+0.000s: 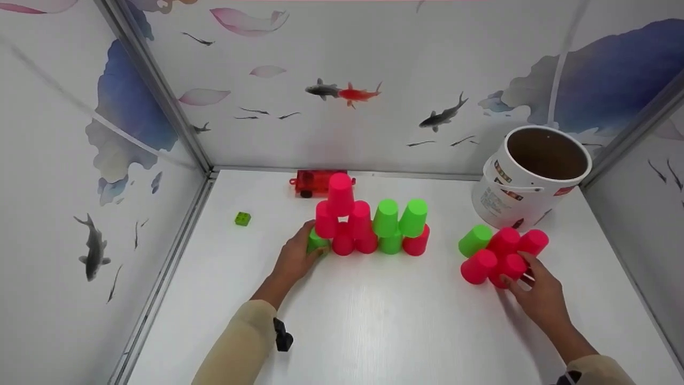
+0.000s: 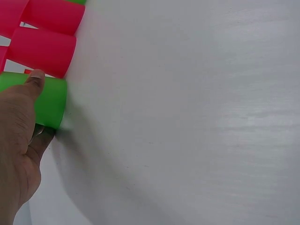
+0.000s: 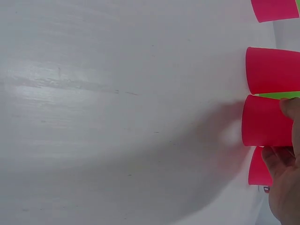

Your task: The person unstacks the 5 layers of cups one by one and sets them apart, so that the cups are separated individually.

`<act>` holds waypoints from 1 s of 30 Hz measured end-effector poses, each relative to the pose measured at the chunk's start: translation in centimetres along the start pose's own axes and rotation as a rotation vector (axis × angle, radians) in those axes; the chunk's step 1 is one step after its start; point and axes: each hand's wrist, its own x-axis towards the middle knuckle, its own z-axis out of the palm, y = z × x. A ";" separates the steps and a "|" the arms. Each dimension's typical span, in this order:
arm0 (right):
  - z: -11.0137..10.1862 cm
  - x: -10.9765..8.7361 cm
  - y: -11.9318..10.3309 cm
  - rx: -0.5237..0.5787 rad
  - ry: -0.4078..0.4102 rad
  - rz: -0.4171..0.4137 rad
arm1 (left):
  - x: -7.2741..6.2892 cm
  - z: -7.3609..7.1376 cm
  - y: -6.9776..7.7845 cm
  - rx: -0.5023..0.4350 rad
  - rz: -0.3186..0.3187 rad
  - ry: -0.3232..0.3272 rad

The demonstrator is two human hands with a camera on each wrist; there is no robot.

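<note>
On the table's left side, my left hand [image 1: 296, 255] grips a green cup [image 2: 54, 103], thumb on one side and fingers around the other. This upside-down cup stands at the left end of a row of pink and green cups, with pink cups [image 1: 352, 219] stacked above and a single pink cup [image 1: 341, 193] on top. Two green cups [image 1: 386, 216] sit on the row's right part. To the right, my right hand [image 1: 542, 299] holds a pink cup [image 3: 266, 121] between thumb and fingers, at the front of a cluster of pink cups [image 1: 478, 266] and one green cup [image 1: 474, 240].
A white bucket [image 1: 499, 198] stands at the back right, behind the cluster. Behind the stacked row lies a red toy cart [image 1: 315, 182]. A small green block [image 1: 242, 218] sits at the back left. Patterned walls [image 1: 374, 133] border the white table [image 1: 395, 321].
</note>
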 end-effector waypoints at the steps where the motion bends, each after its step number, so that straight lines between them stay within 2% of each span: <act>1: 0.0 0.0 0.0 0.000 -0.002 0.002 | 0.0 -0.1 0.0 -0.003 -0.004 0.000; 9: -0.5 0.3 -0.6 -0.012 0.010 -0.023 | 0.1 -0.2 0.1 -0.006 -0.007 -0.006; 15: -1.6 1.1 -3.2 -0.062 0.110 -0.160 | 0.0 -0.1 0.0 -0.016 -0.015 -0.007; 19: -1.8 2.2 -6.2 -0.061 0.175 -0.274 | 0.0 0.0 0.0 -0.017 -0.018 -0.007; 22: -1.6 3.4 -9.0 -0.035 0.189 -0.351 | 0.0 0.1 -0.1 -0.018 -0.021 -0.006; 30: 1.0 6.4 -17.3 0.066 0.124 -0.499 | 0.1 0.2 -0.1 -0.019 -0.001 -0.002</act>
